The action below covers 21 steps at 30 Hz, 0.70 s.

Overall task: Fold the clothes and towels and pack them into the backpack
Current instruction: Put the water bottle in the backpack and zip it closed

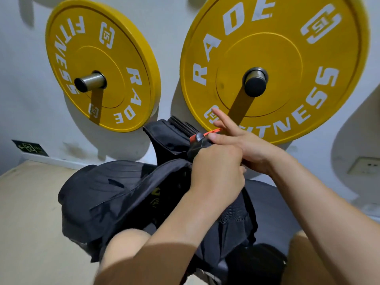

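I read "RADE" and "FITNESS" in white on the left yellow weight plate [98, 58], beside a square logo. The right yellow weight plate [267, 48] bore the same words, that logo and "55". A green sign [28, 148] low on the wall [20, 89] showed an arrow; its lettering was illegible.

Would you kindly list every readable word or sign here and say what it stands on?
"RADE FITNESS": left yellow weight plate.
"RADE", "FITNESS": right yellow weight plate.
Green wall sign: too blurred to read.
Yellow marks on the backpack: unreadable.
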Motion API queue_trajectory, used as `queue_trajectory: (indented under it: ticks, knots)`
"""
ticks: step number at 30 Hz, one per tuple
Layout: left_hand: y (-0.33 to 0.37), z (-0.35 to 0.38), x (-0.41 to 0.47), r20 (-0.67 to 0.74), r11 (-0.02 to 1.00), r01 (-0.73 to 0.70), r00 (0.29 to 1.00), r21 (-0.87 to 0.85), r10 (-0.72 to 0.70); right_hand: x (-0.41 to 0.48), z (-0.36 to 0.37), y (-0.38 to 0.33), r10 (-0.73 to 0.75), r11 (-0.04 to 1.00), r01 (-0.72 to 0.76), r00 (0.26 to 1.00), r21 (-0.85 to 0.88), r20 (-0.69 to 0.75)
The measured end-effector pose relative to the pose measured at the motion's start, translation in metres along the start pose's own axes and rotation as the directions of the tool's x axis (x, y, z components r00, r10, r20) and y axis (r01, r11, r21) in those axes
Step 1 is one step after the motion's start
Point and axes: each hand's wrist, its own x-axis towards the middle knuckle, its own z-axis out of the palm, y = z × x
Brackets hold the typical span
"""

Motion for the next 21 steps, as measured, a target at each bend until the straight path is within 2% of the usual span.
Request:
queue_trajectory:
  ticks: [2,4,7,10,12,14,15,16,17,18,19,20,21]
  knots:
    - [0.007,-0.005,0.001,0.100,0.998,-0.051,0.994,-0.038,0.054,-0.007,-0.008,0.001,0.090,0.996,-0.090,0.996,-0.013,-0.012]
    - [0.015,-0.007,-0.004,0.169,0.993,-0.074,0.982,-0.087,0.088,-0.015,-0.015,-0.004,0.113,0.989,-0.109,0.993,-0.104,0.040]
    - [0.022,-0.002,-0.023,0.055,0.974,-0.208,0.975,-0.086,0.213,-0.033,-0.020,-0.017,0.070,0.958,-0.031,0.989,-0.284,0.129]
    - [0.026,0.016,-0.044,-0.016,0.950,-0.295,0.955,-0.102,0.295,-0.052,-0.023,-0.014,0.099,0.972,-0.064,0.984,-0.228,0.145]
    - [0.029,0.014,-0.055,-0.049,0.907,-0.367,0.930,-0.205,0.365,-0.067,-0.025,-0.004,0.107,0.975,-0.081,0.987,-0.208,0.121]
    - [0.019,0.002,-0.066,-0.161,0.859,-0.387,0.922,-0.334,0.353,-0.082,-0.028,0.009,0.111,0.975,-0.091,0.990,-0.204,0.092]
    - [0.009,-0.008,-0.072,-0.164,0.871,-0.329,0.943,-0.366,0.288,-0.090,-0.030,0.016,0.114,0.976,-0.098,0.991,-0.193,0.074]
    - [-0.004,-0.018,-0.076,-0.101,0.920,-0.227,0.974,-0.319,0.205,-0.098,-0.032,0.022,0.117,0.977,-0.104,0.991,-0.186,0.059]
    - [-0.020,-0.025,-0.080,0.072,0.979,-0.110,0.990,-0.174,0.124,-0.106,-0.033,0.027,0.128,0.975,-0.118,0.991,-0.188,0.045]
    - [-0.033,-0.029,-0.085,0.288,0.999,-0.034,0.957,0.009,0.030,-0.113,-0.035,0.029,0.137,0.971,-0.128,0.990,-0.200,0.032]
    - [-0.041,-0.031,-0.089,0.457,0.991,-0.024,0.888,0.131,-0.039,-0.121,-0.035,0.029,0.146,0.967,-0.138,0.989,-0.215,0.024]
    - [-0.045,-0.029,-0.093,0.544,0.982,-0.022,0.835,0.186,-0.084,-0.128,-0.035,0.029,0.161,0.959,-0.150,0.987,-0.240,0.023]
    - [-0.044,-0.026,-0.094,0.551,0.973,-0.068,0.832,0.219,-0.067,-0.134,-0.033,0.027,0.178,0.944,-0.161,0.983,-0.288,0.034]
